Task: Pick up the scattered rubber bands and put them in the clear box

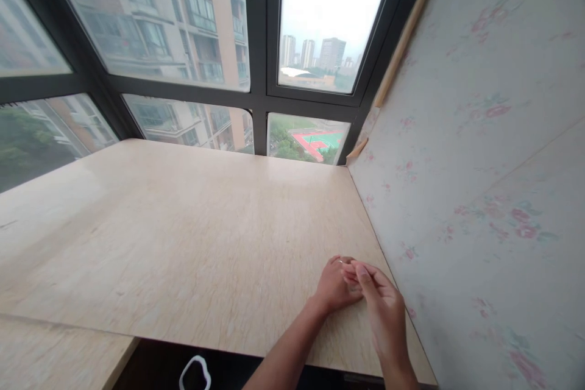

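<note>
My left hand (337,285) rests near the right end of the pale marble-patterned sill (196,244), its fingers curled and partly hidden behind the other hand. A small shiny spot, perhaps a ring (340,261), shows at its fingers. Just to the right, my right hand (386,304) has thumb and forefinger pressed together in a pinch, close against the left hand's fingers. Whatever either hand holds, if anything, is too small or too hidden to make out.
Dark-framed windows (258,30) close off the sill's far side. On the right rises a flower-papered wall (493,164), with a torn edge by the frame. Below the sill's front edge, a white curved loop (196,372) shows against a dark area.
</note>
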Demonstrator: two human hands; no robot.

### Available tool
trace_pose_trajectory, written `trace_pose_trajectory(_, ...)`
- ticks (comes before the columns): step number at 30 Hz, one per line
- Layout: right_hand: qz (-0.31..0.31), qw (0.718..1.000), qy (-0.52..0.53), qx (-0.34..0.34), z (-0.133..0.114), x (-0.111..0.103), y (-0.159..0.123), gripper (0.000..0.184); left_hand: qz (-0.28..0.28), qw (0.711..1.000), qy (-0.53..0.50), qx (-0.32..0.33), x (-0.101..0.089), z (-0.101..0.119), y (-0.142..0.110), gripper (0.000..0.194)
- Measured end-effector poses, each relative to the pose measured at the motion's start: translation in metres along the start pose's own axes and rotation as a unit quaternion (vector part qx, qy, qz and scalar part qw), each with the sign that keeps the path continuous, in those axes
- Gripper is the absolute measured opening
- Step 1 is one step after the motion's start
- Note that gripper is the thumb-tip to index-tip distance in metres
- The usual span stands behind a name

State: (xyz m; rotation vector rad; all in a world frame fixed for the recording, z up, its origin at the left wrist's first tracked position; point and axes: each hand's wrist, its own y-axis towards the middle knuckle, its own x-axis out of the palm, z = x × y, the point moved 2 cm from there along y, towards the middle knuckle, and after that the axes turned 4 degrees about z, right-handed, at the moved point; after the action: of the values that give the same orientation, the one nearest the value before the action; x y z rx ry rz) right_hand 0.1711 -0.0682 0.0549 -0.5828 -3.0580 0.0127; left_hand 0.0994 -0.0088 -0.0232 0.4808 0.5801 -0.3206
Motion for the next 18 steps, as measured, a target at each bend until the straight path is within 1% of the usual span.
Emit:
trace_pose_trajectory(2, 0.03, 0.991, -0.123, -0.037, 0.017, -0.024, 0.019, 0.045, -0.002, 1.0, 0.005, 0.014, -0.001, -0.001, 0.0, 0.042)
trace_pose_trajectory(4, 0.037, 0.971, -0.221, -0.079, 0.034, -0.045, 0.039, 0.047, -0.009, 1.0, 0.008, 0.011, 0.0, -0.003, -0.001, 0.062)
trace_pose_trajectory(6, 0.033, 0.947, -0.288, -0.139, 0.052, -0.059, 0.057, 0.051, -0.02, 1.0, 0.013, -0.006, 0.003, -0.007, -0.002, 0.077)
trace_pose_trajectory(8, 0.026, 0.928, -0.328, -0.176, 0.071, -0.063, 0.069, 0.055, -0.027, 0.999, 0.016, -0.022, 0.006, -0.009, -0.002, 0.085)
trace_pose_trajectory(10, 0.014, 0.914, -0.355, -0.194, 0.089, -0.061, 0.075, 0.057, -0.028, 0.999, 0.015, -0.029, 0.007, -0.009, -0.002, 0.087)
trace_pose_trajectory(13, 0.012, 0.893, -0.387, -0.23, 0.111, -0.054, 0.073, 0.058, -0.023, 0.999, 0.015, -0.026, 0.006, -0.006, -0.001, 0.082)
trace_pose_trajectory(18, 0.017, 0.853, -0.438, -0.282, 0.125, -0.053, 0.068, 0.061, -0.012, 1.0, 0.017, -0.023, 0.004, -0.002, -0.002, 0.072)
